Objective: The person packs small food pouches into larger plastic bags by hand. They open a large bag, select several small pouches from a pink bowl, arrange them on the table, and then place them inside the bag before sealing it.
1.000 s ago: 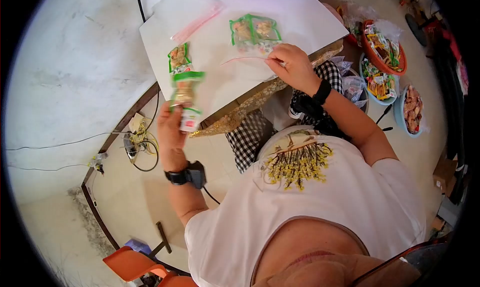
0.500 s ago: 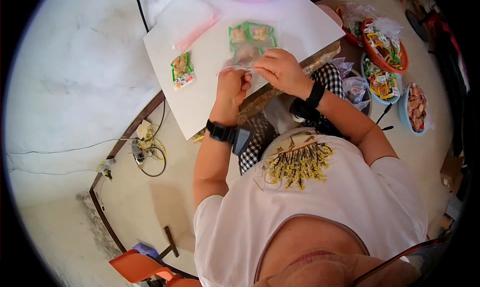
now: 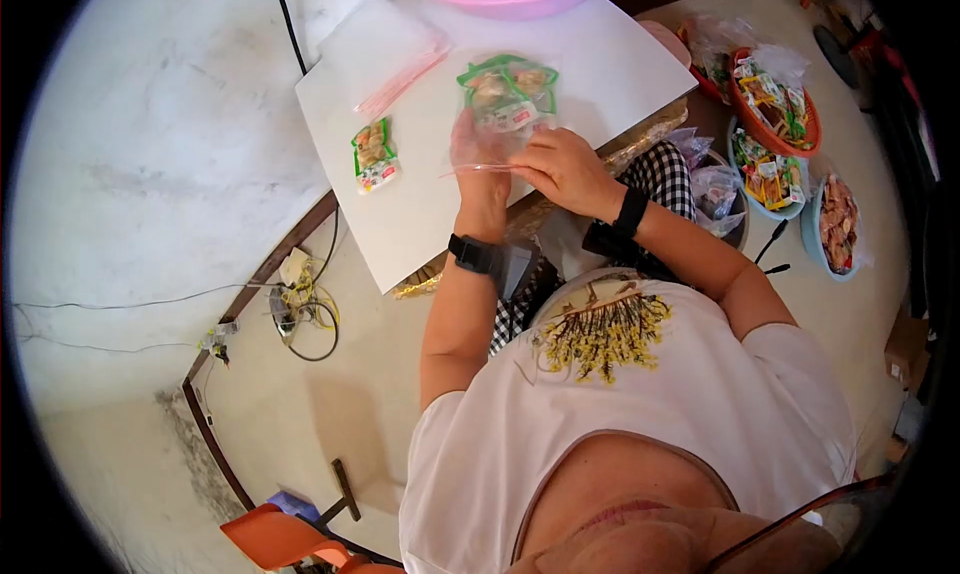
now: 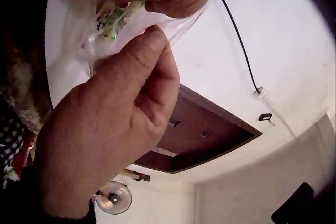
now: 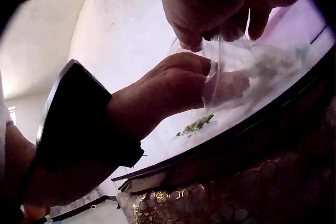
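Blurred film makes the clear bag (image 3: pixel 490 139) hard to outline; the left hand (image 3: pixel 480 164) is inside its mouth, seen through the plastic, fingers reaching toward the packs, their tips hard to make out. The right hand (image 3: pixel 565 169) pinches the rim of the mouth narrowly between thumb and fingers, as the left wrist view also shows up close.

The bag lies over the desk (image 3: pixel 400 214), near its front edge. Its mouth points toward the person and its closed end away, so its long axis runs roughly straight out from the body. At the far end are green-edged packs (image 3: pixel 508 82), side by side; how many lie there cannot be told. A lone pack (image 3: pixel 374 156) lies well to the left, its green-edged part away from the person and its white printed part nearer. Beyond it is a stack of clear bags (image 3: pixel 385 49) with pink edges, aslant. The pink basin (image 3: pixel 510 4) is cut off at the top.

The right wrist view alone shows the left hand in the film side-on, above the gold-patterned cloth (image 5: pixel 194 203); the head view alone shows the whole arrangement, with red and blue baskets (image 3: pixel 775 139) at the right.
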Available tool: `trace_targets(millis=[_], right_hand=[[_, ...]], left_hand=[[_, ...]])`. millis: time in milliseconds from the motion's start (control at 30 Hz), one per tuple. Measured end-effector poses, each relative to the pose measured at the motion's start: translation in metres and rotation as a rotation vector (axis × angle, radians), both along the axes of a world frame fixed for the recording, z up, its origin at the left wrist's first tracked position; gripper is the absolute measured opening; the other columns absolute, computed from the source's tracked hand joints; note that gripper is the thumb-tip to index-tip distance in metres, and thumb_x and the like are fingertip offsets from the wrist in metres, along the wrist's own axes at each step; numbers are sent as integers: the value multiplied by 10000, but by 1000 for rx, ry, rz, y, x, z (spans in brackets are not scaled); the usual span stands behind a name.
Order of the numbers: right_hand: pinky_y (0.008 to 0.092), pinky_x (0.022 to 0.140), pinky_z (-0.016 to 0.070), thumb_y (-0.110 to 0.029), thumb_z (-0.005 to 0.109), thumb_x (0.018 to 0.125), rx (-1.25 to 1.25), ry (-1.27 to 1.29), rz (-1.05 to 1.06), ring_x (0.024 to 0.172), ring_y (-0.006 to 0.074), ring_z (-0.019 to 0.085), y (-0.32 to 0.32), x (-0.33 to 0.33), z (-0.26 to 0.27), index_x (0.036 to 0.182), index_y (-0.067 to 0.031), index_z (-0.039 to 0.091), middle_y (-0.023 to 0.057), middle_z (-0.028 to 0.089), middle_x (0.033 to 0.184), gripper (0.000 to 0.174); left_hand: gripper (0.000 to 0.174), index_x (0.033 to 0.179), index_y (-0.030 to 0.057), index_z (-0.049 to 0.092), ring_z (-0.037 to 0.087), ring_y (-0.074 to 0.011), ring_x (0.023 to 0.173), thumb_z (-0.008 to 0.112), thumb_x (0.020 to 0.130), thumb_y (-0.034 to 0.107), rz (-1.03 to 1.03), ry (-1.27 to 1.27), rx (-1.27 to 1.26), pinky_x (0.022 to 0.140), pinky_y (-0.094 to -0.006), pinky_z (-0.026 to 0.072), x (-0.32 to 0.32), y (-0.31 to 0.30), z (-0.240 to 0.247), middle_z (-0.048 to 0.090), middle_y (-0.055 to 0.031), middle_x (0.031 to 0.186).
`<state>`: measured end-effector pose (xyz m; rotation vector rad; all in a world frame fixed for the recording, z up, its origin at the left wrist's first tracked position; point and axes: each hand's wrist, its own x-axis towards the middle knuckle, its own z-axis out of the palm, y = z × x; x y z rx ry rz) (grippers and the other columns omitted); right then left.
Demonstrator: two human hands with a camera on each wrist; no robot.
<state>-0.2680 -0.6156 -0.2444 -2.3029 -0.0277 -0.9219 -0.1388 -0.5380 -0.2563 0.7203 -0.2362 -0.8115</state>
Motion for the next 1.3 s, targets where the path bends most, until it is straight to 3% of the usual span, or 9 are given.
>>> trace_targets(millis=[167,267,367,500,633,733,867,1000,1300], right_hand=[[423,661,418,-136,641,825,-6,26,10,742,309,543,-1,0,-5,863,-72,642,84,547,753,75],[406,659,429,-114,641,825,-20,33,13,738,301,549,-4,0,-7,884,-64,650,88,563,767,78],[420,658,431,-128,635,831,4,54,-6,744,308,553,0,0,-6,863,-70,650,87,585,786,68],[411,667,441,-119,642,833,17,80,-7,736,306,562,0,-4,-1,862,-65,656,90,593,793,63],[409,662,446,-112,645,823,48,99,15,732,301,565,0,-6,0,857,-61,653,89,594,791,62],[410,651,447,-110,648,816,43,69,4,730,297,567,0,-7,3,838,-57,646,91,592,782,57],[384,599,428,-74,651,822,12,-8,-16,662,294,547,-5,-4,8,854,-49,627,100,565,737,47],[355,585,437,-66,651,826,74,23,-37,653,268,554,-8,-5,13,875,-35,629,100,568,744,62],[312,585,437,-31,656,828,185,-40,-43,648,218,539,-5,-5,10,908,-24,635,83,555,755,82]], left_hand=[[294,1123,-22,507,598,-266,967,448,990,233,78,-203,5,869,-387,496,8,9,-23,587,-139,1102],[238,1085,-62,531,598,-268,973,514,945,130,481,-1239,585,875,-360,485,0,31,-38,603,-138,1117],[203,1065,-64,580,613,-276,938,544,900,48,29,-1545,769,829,-346,488,-24,80,16,635,-159,1090],[140,938,-7,668,625,-381,912,601,845,74,-26,-778,1084,755,-394,506,8,116,50,632,-257,1014],[358,998,-23,617,640,-369,846,685,812,276,811,-1816,1391,714,-447,514,110,131,17,661,-212,951],[478,1015,-42,587,641,-384,843,729,745,326,507,-1495,1837,729,-463,516,143,126,-4,662,-211,925],[478,975,-71,602,669,-342,815,749,701,293,393,-1228,1714,717,-430,528,148,114,6,678,-213,892],[378,1009,-45,580,643,-194,662,728,703,119,296,-684,1174,492,-311,485,156,131,1,656,-102,850],[419,1233,-2,516,645,-134,693,593,820,-1,-83,-297,674,474,-221,483,23,192,54,656,-83,936]])
